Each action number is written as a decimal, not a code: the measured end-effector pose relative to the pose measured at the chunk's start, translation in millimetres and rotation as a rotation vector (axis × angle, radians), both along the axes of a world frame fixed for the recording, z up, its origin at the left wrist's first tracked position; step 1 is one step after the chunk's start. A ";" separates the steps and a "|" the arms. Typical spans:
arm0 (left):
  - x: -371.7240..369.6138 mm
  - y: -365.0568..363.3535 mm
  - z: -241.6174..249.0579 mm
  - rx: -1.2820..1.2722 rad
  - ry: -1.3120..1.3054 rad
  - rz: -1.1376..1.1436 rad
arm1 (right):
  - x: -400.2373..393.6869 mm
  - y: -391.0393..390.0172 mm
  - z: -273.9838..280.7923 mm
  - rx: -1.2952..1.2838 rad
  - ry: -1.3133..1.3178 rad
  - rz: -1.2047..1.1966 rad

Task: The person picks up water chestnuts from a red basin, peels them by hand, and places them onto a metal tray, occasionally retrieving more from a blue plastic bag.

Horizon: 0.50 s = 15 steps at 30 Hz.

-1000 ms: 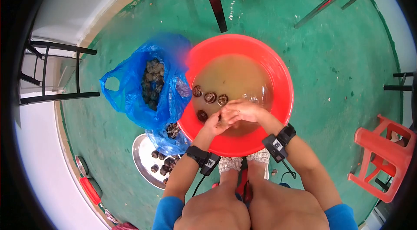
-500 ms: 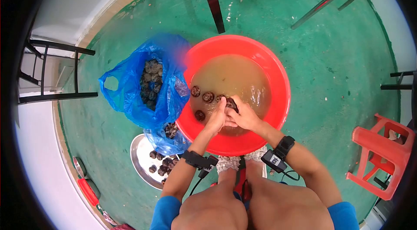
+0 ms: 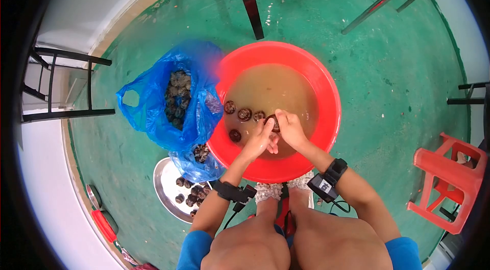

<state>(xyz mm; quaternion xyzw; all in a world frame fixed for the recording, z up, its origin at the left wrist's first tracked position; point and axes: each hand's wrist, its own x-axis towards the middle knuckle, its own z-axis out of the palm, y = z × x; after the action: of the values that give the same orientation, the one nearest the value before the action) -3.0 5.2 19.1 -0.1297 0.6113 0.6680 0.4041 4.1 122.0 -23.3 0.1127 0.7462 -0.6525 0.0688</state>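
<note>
A red basin (image 3: 328, 117) of murky water stands in front of my feet. Over its near part, my left hand (image 3: 259, 142) and my right hand (image 3: 290, 128) hold a dark, round shell-like object (image 3: 275, 124) between them. My right fingers grip its upper right side, and my left thumb rests on its left side. Several similar dark objects (image 3: 244, 114) sit in the water to the left of my hands. The underside of the held piece is hidden by my fingers.
An open blue bag (image 3: 148, 101) of dark lumps touches the basin's left. Below it are a smaller blue bag (image 3: 196, 170) and a metal tray (image 3: 162, 193) with dark round pieces. A red stool (image 3: 449, 163) stands at right; black table legs (image 3: 247, 2) rise beyond the basin.
My hands have shifted their grip on the dark object. My right hand has risen slightly and my left fingers have spread below it, uncovering the neighbouring piece in the water.
</note>
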 end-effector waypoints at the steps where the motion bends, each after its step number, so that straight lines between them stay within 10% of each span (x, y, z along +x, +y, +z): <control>1: -1.6 -1.2 -2.5 0.000 0.032 -0.014 | 1.0 -1.2 -21.5 -0.224 -0.066 -0.047; 6: -2.5 -2.8 -6.2 0.044 0.094 0.017 | -3.3 14.3 24.9 -0.379 -0.352 0.078; 8: -4.6 -5.3 -8.5 0.024 0.044 0.058 | 3.9 5.3 28.5 -0.255 -0.014 0.101; 15: -1.9 -3.6 -8.0 -0.018 -0.115 0.126 | 9.3 -0.8 25.1 0.078 -0.048 0.146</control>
<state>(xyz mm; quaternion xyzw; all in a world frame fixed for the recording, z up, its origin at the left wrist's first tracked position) -4.9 1.6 11.1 -0.2093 0.5837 0.6781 0.3945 13.4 121.2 1.8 0.0764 0.7753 -0.6133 0.1298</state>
